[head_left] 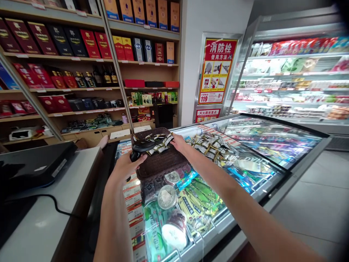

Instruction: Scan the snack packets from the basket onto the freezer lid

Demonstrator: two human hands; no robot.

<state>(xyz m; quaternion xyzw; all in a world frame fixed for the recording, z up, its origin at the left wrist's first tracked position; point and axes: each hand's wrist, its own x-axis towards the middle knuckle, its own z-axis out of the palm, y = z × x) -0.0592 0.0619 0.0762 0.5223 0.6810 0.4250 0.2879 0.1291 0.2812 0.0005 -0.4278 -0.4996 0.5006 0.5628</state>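
My left hand (124, 168) is closed around the black handles of scissors (143, 146), over the near left part of a brown woven basket (156, 165). My right hand (180, 143) pinches the end of a strip of small white-and-gold sachets (160, 146) above the basket's right side. The scissors lie close against the strip; whether the blades touch it I cannot tell. The basket rests on the glass top of a chest freezer (278, 168). To the right of my right hand lies a heap of similar sachets (211, 145) on the glass.
Ice-cream tubs (174, 229) and packets show through the freezer glass. On the left is a white counter (51, 218) with a black device (38, 163) and a cable. Liquor-box shelves (65, 56), a fire-hydrant poster (218, 71) and a refrigerated display (294, 80) stand behind. Another person's arm (103, 142) shows at left.
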